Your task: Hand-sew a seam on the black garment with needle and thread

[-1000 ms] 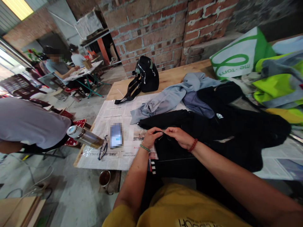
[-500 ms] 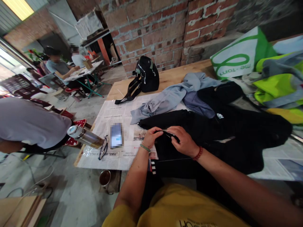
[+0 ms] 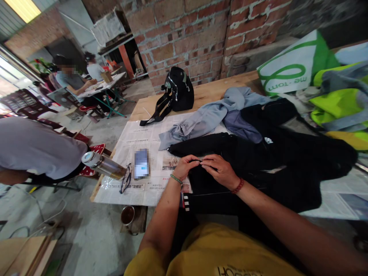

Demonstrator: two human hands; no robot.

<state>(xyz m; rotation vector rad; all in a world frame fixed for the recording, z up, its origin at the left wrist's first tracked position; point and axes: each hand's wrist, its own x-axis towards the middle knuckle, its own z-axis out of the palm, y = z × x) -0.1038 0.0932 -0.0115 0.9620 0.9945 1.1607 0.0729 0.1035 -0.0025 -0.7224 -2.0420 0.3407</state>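
A black garment (image 3: 227,180) lies spread before me, with black, white and red stripes at its near left end. My left hand (image 3: 185,167) is closed in a pinch on its upper edge. Right beside it, my right hand (image 3: 220,170) also pinches that dark edge, thumb and fingertips together, almost touching the left fingertips. Any small item between the fingertips is too small to make out. A grey garment (image 3: 195,122) lies crumpled beyond the black one.
Left on the newspaper (image 3: 138,134) are a phone (image 3: 141,163), glasses (image 3: 125,178) and a tilted flask (image 3: 103,165). A black backpack (image 3: 179,90) stands at the back. Rightward are a white-green bag (image 3: 290,71) and yellow-green clothing (image 3: 336,105). A person (image 3: 43,149) sits at the left.
My right hand has moved left and its fingertips have come together beside my left ones. The edge that was stretched between the hands is now mostly hidden. My left hand has hardly moved.
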